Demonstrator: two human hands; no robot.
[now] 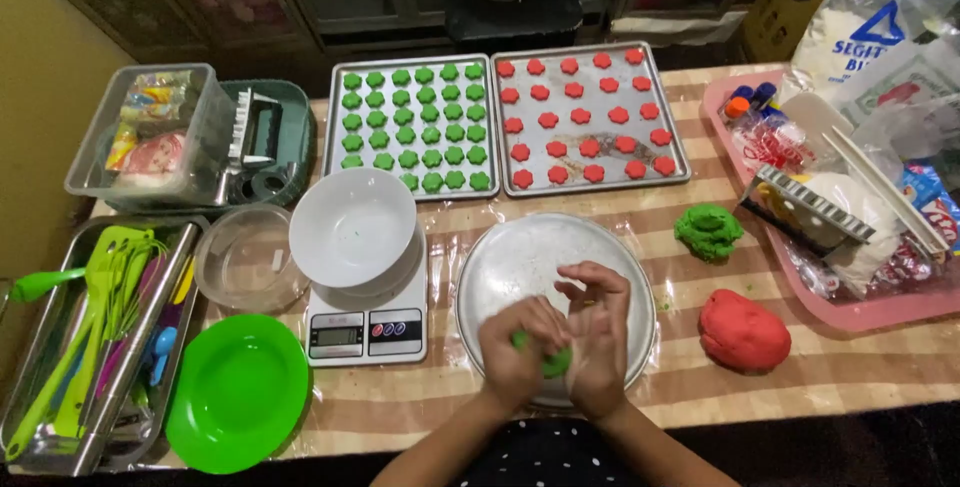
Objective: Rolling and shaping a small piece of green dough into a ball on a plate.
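Observation:
A small piece of green dough (555, 360) is pressed between my left hand (518, 352) and my right hand (598, 337), over the near part of a round metal plate (520, 257). To the right lie a green dough lump (708, 231) and a larger red dough lump (742, 331). At the back, one baking tray (334, 117) carries several green flower-shaped pieces, and a second tray (680, 137) beside it carries several red ones.
A white bowl (352, 225) sits on a kitchen scale (366, 332). Left of it are a clear glass bowl (247, 259), a green plate (237, 392) and a metal tray of utensils (90, 337). A pink tray (850, 315) with packets stands at right.

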